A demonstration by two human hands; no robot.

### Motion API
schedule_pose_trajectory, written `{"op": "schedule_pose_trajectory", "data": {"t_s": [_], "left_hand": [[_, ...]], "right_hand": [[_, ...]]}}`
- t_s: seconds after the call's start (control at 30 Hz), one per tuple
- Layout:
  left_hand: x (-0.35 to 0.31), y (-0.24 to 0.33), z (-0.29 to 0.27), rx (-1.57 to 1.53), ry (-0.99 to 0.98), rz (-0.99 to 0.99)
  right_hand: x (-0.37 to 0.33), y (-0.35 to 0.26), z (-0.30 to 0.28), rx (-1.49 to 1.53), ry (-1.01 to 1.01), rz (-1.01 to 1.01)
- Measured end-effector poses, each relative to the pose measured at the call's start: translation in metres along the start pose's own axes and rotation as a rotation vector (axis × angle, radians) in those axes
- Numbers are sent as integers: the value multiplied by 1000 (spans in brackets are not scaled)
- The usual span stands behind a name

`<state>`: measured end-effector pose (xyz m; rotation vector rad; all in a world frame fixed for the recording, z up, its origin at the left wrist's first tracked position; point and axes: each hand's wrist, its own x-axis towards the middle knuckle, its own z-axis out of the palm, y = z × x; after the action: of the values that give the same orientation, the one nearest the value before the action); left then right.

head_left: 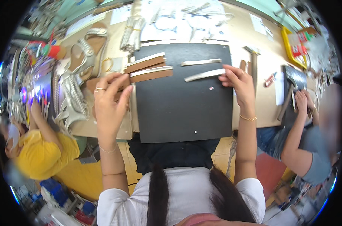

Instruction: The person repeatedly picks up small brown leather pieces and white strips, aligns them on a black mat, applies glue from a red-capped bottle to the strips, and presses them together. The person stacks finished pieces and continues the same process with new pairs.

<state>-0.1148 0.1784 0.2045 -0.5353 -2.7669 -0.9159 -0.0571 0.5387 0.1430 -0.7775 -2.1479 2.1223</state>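
On a black board (184, 109) lie two brown strips with silvery edging: a farther strip (144, 63) and a nearer strip (152, 75). My left hand (111, 98) is at the left end of the nearer one, fingers curved and thumb apart from the forefinger. Brown material shows behind those fingers; whether they touch it is unclear. With finger and thumb, my right hand (239, 84) pinches the right end of a narrow silver strip (203, 75), which slants over the board. Just beyond it lies another silver strip (201, 62).
Silver sandals (90, 52) and braided straps (73, 96) crowd the left. Bundled strips (132, 33) and a printed sheet (163, 26) lie beyond the board. To the right are a hammer (254, 56) and a yellow tray (291, 49). Co-workers sit on both sides.
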Motion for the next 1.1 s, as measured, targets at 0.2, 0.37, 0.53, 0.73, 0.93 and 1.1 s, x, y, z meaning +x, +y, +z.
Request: {"op": "schedule_pose_trajectory", "data": {"t_s": [0.2,0.37,0.53,0.73,0.93,1.1], "left_hand": [[-7,-38,-29,48,97,-131],[-2,-43,-23,40,43,-104],[62,-63,-2,-2,-202,41],[116,-71,28,-34,-673,11],[127,-72,35,-45,-783,-82],[134,-72,36,-76,-777,9]], "right_hand": [[-24,10,10,-1,-101,93],[-31,9,20,-330,-45,-26],[-30,9,28,-402,24,-135],[-34,16,33,-408,104,-223],[-35,22,37,-431,160,-315],[-35,25,39,-451,161,-397]]}}
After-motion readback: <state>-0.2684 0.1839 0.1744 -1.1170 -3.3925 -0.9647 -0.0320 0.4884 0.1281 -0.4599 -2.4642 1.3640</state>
